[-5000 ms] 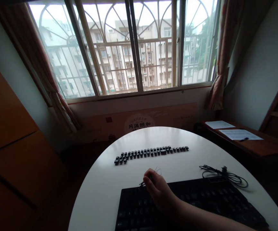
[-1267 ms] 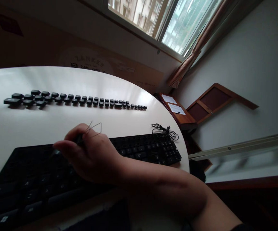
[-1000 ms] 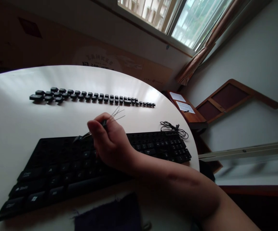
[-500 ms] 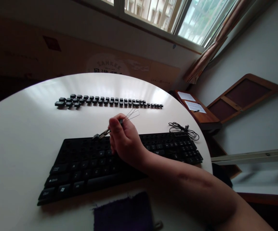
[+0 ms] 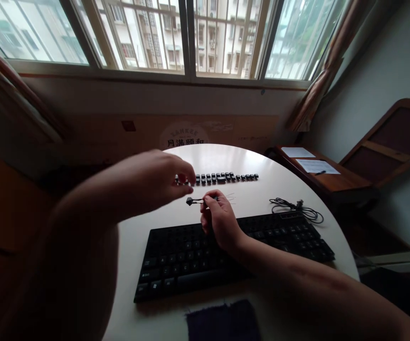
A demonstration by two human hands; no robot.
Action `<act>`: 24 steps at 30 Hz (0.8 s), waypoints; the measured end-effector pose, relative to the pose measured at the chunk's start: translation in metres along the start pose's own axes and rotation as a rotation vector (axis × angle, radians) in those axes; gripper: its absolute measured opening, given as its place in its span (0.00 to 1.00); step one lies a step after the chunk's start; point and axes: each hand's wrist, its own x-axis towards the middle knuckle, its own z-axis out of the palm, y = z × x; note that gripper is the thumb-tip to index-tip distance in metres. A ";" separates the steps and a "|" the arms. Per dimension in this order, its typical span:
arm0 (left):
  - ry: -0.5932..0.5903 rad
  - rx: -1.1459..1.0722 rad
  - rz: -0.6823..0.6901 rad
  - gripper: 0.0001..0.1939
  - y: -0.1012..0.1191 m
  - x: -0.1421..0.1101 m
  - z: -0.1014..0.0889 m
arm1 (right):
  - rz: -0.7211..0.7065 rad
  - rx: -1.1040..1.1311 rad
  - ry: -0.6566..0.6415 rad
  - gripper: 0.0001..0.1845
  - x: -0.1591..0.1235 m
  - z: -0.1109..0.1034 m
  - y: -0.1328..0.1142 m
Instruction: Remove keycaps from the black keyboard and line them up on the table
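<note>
Above the back edge of the black keyboard (image 5: pixel 197 274), my right hand (image 5: pixel 221 218) is closed around a keycap puller (image 5: pixel 198 201) with thin wire loops. A black keycap (image 5: pixel 189 201) sits at the puller's left end, lifted off the keyboard. My left hand (image 5: pixel 158 180) reaches in from the left, thumb and fingers apart, with nothing visible between them. It hovers just up and left of the keycap. Behind it, rows of loose keycaps (image 5: pixel 221 177) lie on the white table, their left part hidden by this hand. Upper keyboard rows show bare key sockets.
The coiled cable (image 5: pixel 297 208) lies at the keyboard's back right. A dark purple cloth (image 5: pixel 222 322) rests at the front of the round white table (image 5: pixel 126 274). Beyond its right edge stands a wooden desk (image 5: pixel 347 182) with papers and a pen.
My left hand has come into view from the left. My right hand has lifted the puller and keycap away from the keyboard. The head view has tilted up and turned left.
</note>
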 end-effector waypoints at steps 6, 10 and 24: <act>-0.117 0.085 0.036 0.12 0.008 0.023 0.013 | -0.004 -0.008 0.022 0.11 0.000 -0.001 0.002; -0.196 0.031 -0.014 0.14 -0.003 0.029 0.019 | -0.012 -0.010 0.022 0.11 0.001 -0.001 0.003; -0.298 -0.091 -0.014 0.11 -0.012 0.035 0.026 | 0.028 -0.009 0.026 0.13 -0.002 0.002 0.000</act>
